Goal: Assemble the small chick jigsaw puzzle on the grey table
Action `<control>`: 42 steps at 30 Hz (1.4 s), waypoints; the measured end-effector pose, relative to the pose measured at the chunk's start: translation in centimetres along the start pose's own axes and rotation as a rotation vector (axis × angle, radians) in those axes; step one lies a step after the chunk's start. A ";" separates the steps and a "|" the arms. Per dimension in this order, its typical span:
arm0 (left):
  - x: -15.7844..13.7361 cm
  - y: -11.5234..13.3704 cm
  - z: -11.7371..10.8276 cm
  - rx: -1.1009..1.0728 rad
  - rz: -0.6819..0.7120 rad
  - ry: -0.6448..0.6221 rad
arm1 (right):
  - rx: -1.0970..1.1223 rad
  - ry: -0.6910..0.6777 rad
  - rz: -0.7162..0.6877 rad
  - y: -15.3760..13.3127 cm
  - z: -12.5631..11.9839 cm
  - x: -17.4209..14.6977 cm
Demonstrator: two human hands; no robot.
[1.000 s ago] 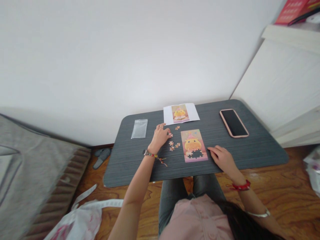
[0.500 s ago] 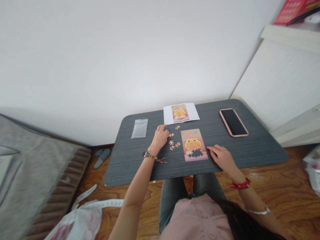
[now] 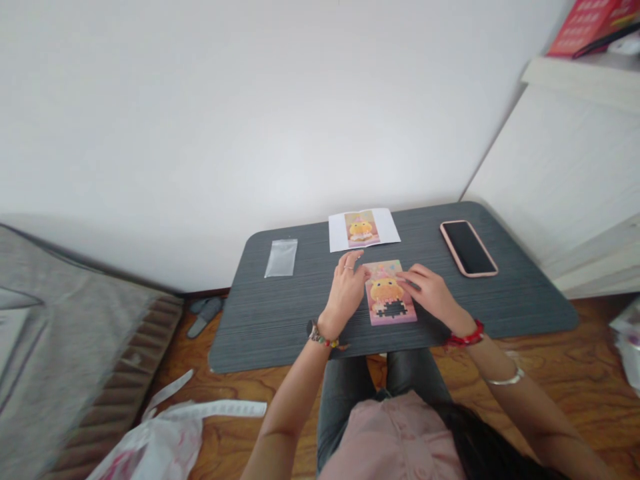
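A small jigsaw puzzle (image 3: 387,289) with a yellow cartoon animal lies on the table, with a dark gap of unfilled spaces in its lower part. My left hand (image 3: 347,288) is at its upper left edge, thumb at the border and index finger stretched out apart from it. The loose puzzle pieces on that side are hidden beneath this hand. On the opposite side, my right hand (image 3: 431,293) touches the puzzle's upper right edge with its fingertips, the fingers apart. No piece shows in either hand.
A printed reference picture on white paper (image 3: 390,227) lies behind the puzzle. On the dark table (image 3: 270,320) are a clear plastic bag (image 3: 281,258) at left and a pink-cased phone (image 3: 469,248) at right. A white wall stands behind; a white cabinet (image 3: 590,173) is at right.
My left hand has moved right from the loose pieces to the puzzle's edge, covering the pieces. My right hand has moved up and left onto the puzzle's upper right edge.
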State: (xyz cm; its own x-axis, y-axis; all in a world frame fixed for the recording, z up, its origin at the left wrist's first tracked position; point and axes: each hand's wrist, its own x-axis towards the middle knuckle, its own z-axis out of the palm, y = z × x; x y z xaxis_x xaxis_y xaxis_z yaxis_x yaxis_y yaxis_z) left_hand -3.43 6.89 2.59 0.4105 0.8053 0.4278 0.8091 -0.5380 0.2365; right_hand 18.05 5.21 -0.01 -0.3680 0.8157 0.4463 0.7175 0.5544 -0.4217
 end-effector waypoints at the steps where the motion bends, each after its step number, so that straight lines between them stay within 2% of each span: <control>1: 0.1 0.4 0.0 0.005 0.009 -0.002 | 0.004 0.009 -0.021 -0.1 0.0 0.5; 6: 0.2 1.2 0.2 0.026 0.068 -0.005 | -0.010 0.030 -0.085 -0.5 0.3 1.5; 15: -0.1 1.0 0.3 0.011 0.065 -0.023 | -0.072 0.024 -0.114 -0.6 1.0 1.6; 27: 1.1 0.9 0.4 0.011 0.027 0.069 | -0.042 0.069 -0.103 0.4 0.1 3.3; 34: -0.1 1.6 0.8 -0.031 0.018 0.032 | -0.053 0.022 -0.110 -0.1 0.2 1.9; 42: -3.4 2.9 3.0 -0.061 0.004 -0.057 | 0.005 -0.076 -0.062 -0.1 1.8 -2.0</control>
State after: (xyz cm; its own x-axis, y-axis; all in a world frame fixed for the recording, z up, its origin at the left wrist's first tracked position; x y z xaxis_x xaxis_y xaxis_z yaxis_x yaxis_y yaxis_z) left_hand -1.23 3.35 -0.82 0.4382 0.8151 0.3789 0.7811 -0.5539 0.2881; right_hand 17.64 3.87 -2.32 -0.4556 0.7901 0.4101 0.6889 0.6047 -0.3997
